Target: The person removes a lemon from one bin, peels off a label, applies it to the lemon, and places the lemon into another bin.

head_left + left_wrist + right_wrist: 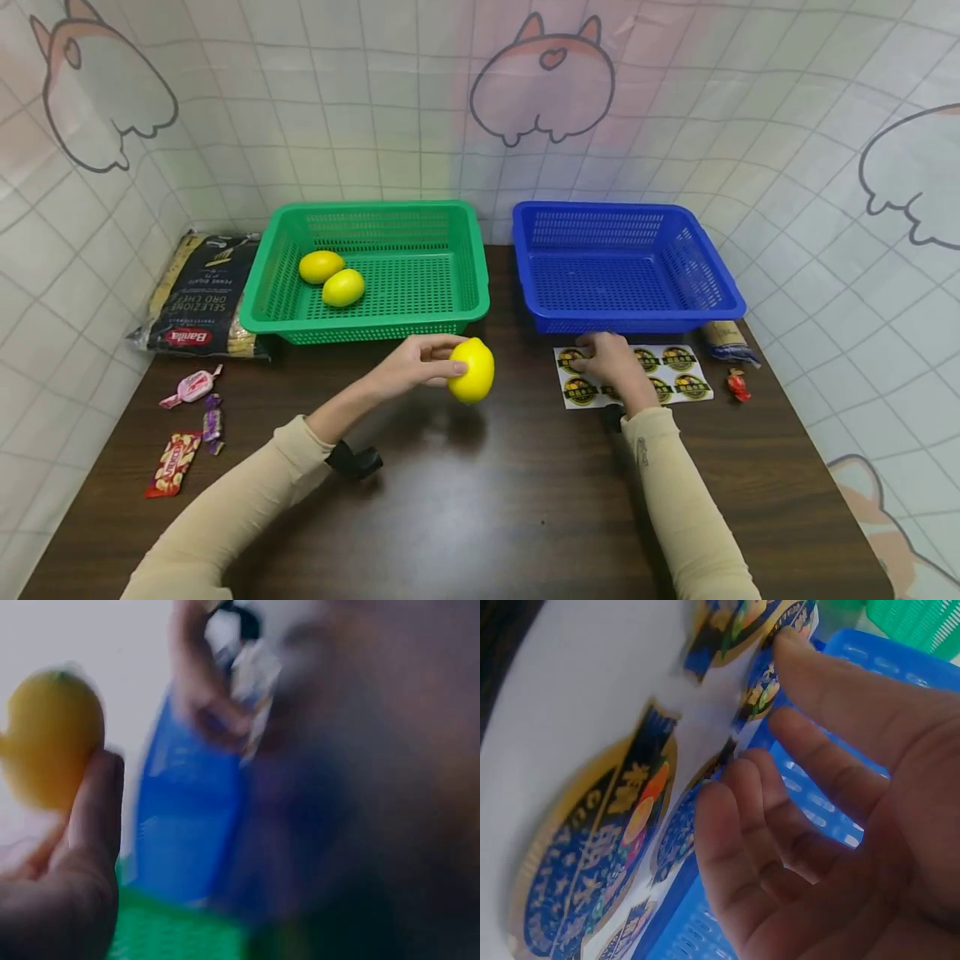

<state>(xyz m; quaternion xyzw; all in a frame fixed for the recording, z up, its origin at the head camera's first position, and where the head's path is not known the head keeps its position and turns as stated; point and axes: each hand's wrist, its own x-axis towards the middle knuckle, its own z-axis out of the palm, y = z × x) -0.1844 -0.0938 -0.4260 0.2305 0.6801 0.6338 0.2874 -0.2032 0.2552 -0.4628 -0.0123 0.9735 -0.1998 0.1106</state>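
Note:
My left hand (408, 367) grips a yellow lemon (472, 370) between thumb and fingers, held up over the table in front of the green basket (363, 327). In the left wrist view the lemon (56, 739) is blurred, with the thumb against its side. My right hand (611, 367) is at the upper left of a white sticker sheet (630, 357) with round black-and-yellow fruit labels, in front of the blue basket (637, 320). In the right wrist view its thumb and index fingertips are apart at one sticker (763, 688), the other fingers loosely bent close to the sheet.
Two more lemons (342, 287) lie in the green basket. Left of it lies a pasta bag (202, 296); wrapped sweets (195, 387) and a red snack packet (174, 464) lie nearer. A small bag (729, 340) and a red candy (738, 385) lie at the right. A patterned curtain surrounds the table.

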